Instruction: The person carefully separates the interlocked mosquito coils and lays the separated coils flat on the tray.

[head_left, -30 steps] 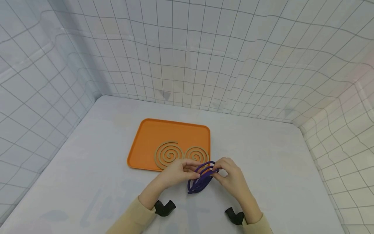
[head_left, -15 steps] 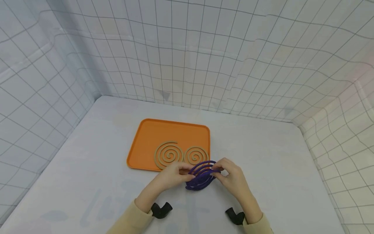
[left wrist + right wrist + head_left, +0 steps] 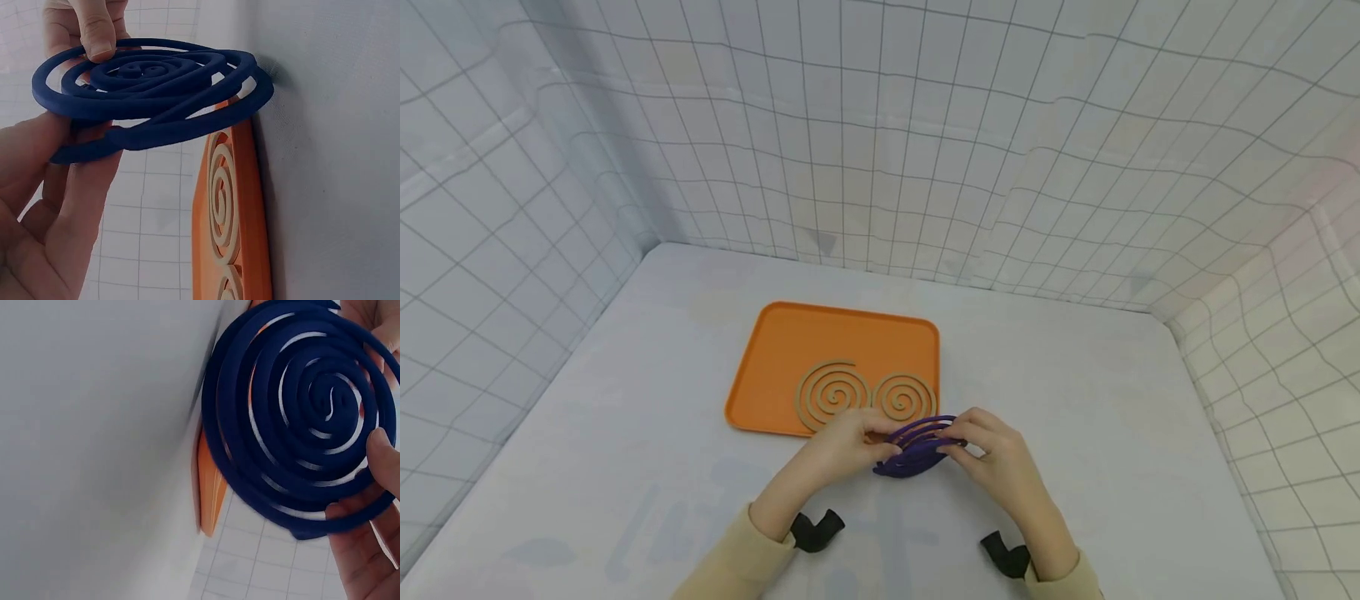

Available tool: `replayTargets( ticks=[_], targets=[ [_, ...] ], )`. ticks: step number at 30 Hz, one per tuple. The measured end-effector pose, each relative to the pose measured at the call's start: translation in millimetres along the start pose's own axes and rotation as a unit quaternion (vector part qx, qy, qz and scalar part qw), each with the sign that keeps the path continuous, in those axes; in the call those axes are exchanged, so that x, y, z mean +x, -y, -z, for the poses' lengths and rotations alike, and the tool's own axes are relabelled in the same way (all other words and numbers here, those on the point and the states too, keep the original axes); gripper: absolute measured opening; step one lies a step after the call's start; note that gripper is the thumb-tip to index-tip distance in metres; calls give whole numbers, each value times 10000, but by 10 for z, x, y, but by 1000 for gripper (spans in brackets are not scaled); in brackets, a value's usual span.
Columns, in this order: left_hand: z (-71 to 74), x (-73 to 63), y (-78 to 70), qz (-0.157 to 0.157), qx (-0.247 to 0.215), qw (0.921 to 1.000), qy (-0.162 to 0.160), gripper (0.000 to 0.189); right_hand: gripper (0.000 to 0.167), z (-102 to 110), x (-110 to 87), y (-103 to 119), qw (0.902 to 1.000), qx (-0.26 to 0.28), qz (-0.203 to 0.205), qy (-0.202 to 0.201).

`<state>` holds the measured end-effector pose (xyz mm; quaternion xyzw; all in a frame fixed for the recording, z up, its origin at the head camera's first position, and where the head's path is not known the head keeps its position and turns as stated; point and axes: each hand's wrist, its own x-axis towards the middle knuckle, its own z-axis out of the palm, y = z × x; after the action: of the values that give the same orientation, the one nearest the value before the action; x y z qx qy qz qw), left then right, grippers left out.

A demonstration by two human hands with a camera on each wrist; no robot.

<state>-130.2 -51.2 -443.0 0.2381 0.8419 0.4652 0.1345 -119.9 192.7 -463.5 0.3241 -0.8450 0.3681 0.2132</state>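
A dark purple mosquito coil [image 3: 917,454] is held up between both hands in front of the tray; it looks dark blue in the wrist views. By its left edge the left hand [image 3: 848,446] pinches it, thumb on one face and fingers on the other. The right hand [image 3: 992,450] grips the opposite edge between thumb and fingers. In the right wrist view the coil's [image 3: 281,419] rings face the camera, and they look like two spirals nested or stacked. Two tan mosquito coils, a larger left one [image 3: 808,400] and a smaller right one [image 3: 904,397], lie flat on the orange tray [image 3: 820,333].
The white table [image 3: 1075,383] reaches back to a grid-patterned curtain [image 3: 880,150], which also hangs along both sides. Black curved pieces sit at the wrists, one at the left sleeve [image 3: 817,531] and one at the right sleeve [image 3: 1006,557].
The purple coil has tilted from a slanted hold to a more level one. The left hand has shifted slightly left, and the right hand stays nearly in place. Tray and tan coils have not moved.
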Motion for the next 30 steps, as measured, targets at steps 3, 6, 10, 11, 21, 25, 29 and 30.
replayTargets(
  ticks=[3, 6, 10, 11, 21, 25, 29, 30],
  targets=[
    [-10, 19, 22, -16, -52, 10000, 32, 23, 30, -15, 0, 0, 10000, -17, -8, 1],
    [-27, 27, 72, 100, -198, 9997, 93, 29, 29, -33, -13, -19, 9997, 196, -143, -104],
    [-50, 18, 152, 210, -527, 9981, 236, 30, 29, -38, -35, -43, 9978, 534, -358, -180],
    [-55, 15, 167, 215, -614, 9974, 299, 29, 29, -38, -37, -45, 9975, 574, -382, -177],
    [-41, 38, 78, -109, 147, 9993, 319, 28, 31, -3, 8, -8, 9986, 221, -468, 109],
    [-2, 68, -27, -185, 617, 9975, 286, 32, 29, 9, 73, 83, 9979, -140, -402, 495],
    [14, 86, -93, -141, 800, 9961, 332, 26, 26, -24, 122, 157, 9977, -235, -173, 607],
    [16, 89, -97, -162, 796, 9961, 338, 24, 26, -32, 124, 159, 9980, -222, -149, 580]
  ],
)
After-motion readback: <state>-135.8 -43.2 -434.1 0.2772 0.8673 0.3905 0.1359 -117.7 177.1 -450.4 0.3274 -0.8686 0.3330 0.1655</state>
